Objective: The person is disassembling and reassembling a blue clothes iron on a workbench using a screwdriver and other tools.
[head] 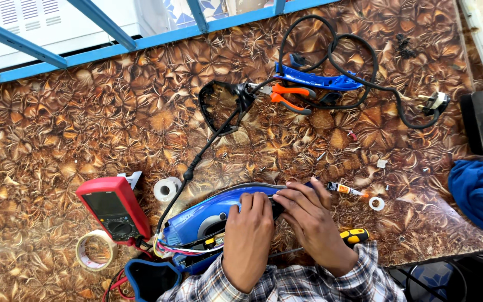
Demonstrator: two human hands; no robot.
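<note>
Hands: left hand (248, 229) pressed flat on blue iron (208, 215); right hand (308, 210) pinching its tip, seemingly.

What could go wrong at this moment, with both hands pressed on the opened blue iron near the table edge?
The blue iron lies close to the table's front edge; pressure from the left hand and right hand could tip it off. Loose coloured wires hang out at its open end and might get pinched or pulled. The small glue tube lies just beside the right hand, so a shift could knock or squeeze it.
</note>
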